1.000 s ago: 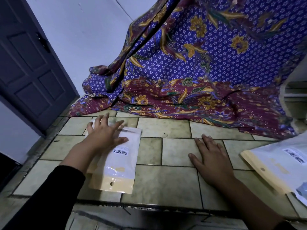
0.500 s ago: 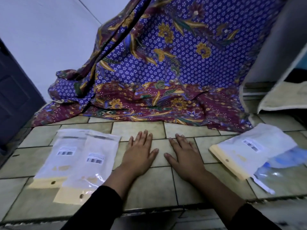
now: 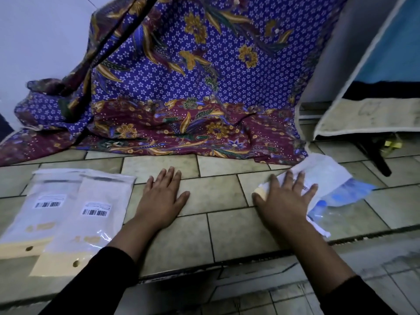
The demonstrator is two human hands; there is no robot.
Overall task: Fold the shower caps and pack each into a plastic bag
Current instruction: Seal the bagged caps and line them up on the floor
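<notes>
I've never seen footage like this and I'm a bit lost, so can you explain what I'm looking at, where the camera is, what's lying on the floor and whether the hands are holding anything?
There is no machine here. A person wears a camera on the head, looking down at their own two bare hands over a tiled floor. The left hand lies flat on bare tile, holding nothing. The right hand lies spread, fingers open, on a white bag with a barcode; it presses rather than grips. Beside that bag lies crumpled clear and blue plastic, possibly a shower cap. To the left, two packed bags with barcode labels overlap. A patterned purple cloth hangs behind.
</notes>
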